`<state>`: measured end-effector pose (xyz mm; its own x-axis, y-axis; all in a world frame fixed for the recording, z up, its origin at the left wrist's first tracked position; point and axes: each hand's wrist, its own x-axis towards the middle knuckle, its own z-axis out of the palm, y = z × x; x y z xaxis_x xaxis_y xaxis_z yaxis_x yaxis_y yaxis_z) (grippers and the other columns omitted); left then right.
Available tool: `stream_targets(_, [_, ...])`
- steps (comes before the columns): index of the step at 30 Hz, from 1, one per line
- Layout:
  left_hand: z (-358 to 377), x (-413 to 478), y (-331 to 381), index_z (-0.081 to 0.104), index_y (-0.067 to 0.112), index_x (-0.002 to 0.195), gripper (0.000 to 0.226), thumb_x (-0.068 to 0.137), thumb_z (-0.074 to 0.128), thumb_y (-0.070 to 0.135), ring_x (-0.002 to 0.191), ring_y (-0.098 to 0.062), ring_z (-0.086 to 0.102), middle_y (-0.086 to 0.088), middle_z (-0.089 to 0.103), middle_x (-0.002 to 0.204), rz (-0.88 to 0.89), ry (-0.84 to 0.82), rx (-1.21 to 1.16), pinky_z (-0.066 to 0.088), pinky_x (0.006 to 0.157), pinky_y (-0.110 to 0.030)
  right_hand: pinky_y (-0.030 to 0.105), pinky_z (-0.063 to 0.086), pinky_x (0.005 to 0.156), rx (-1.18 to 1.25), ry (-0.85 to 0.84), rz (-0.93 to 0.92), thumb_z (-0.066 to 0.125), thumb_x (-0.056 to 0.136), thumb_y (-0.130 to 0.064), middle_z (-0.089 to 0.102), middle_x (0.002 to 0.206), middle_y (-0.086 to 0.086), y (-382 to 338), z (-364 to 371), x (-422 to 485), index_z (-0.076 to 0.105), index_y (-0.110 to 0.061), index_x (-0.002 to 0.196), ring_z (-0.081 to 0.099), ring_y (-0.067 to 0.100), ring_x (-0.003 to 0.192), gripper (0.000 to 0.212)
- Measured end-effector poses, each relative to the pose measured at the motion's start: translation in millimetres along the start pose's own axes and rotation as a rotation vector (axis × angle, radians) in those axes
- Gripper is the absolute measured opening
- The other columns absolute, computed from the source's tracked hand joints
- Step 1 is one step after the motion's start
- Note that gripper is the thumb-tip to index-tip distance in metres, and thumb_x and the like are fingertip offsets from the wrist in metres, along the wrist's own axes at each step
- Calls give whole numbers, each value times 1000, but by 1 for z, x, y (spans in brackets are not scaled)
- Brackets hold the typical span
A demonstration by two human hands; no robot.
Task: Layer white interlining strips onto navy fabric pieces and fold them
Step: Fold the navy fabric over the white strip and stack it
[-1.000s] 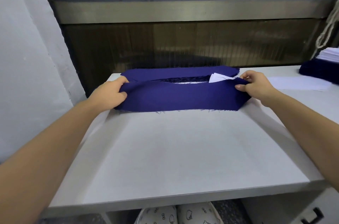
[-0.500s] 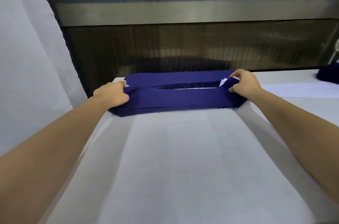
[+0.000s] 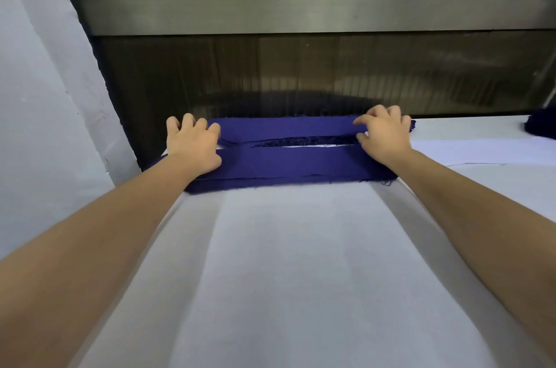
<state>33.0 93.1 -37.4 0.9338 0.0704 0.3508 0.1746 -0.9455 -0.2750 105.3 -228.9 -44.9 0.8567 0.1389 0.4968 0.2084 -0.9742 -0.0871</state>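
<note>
On the white table [image 3: 301, 262] the navy fabric piece [image 3: 288, 164] now lies flat at the far edge. Its near flap has been dropped over the white interlining strip [image 3: 304, 143]. The left hand [image 3: 192, 146] and right hand [image 3: 385, 135] have shifted onto its ends, fingers bent over the far flap; whether they pinch or press, I cannot tell. The fold looks nearly closed.

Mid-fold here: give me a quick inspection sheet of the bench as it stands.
Surface: white table; the work lies at its far side.
Job's things: navy fabric, both long sides folded inward; white interlining shows in the gap between them.
Clutter: white sheet to the right; dark navy pile at the right edge, partly cut off.
Hands: left hand curled over the fabric's left end; right hand pinches the far flap at the right end.
Cables: nothing seen.
Surroundings: dark panel under a metal band behind; pale wall on the left.
</note>
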Motion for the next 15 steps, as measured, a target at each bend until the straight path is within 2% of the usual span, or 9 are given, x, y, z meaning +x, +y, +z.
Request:
stream_targets(6, [0, 19, 26, 52, 21, 120, 31, 90, 50, 27, 111, -25, 44, -5, 55, 117, 43, 36, -70, 28, 95, -41, 39, 28, 95, -73, -97, -212, 46, 98, -29, 50, 136, 3, -26, 8, 20, 55, -24, 132, 39, 27, 124, 35])
stream_targets(11, [4, 33, 42, 52, 23, 127, 34, 95, 48, 35, 116, -24, 44, -4, 53, 125, 125, 75, -111, 28, 98, -41, 37, 32, 88, -120, -87, -273, 43, 99, -24, 58, 123, 6, -38, 14, 30, 66, -19, 116, 48, 29, 112, 29])
stream_targets(15, [6, 40, 48, 54, 24, 127, 34, 96, 49, 35, 118, -23, 44, -2, 53, 126, 234, 90, -165, 29, 98, -37, 38, 36, 88, -91, -162, -306, 48, 96, -39, 58, 122, 7, -39, 15, 33, 64, -18, 120, 48, 28, 113, 35])
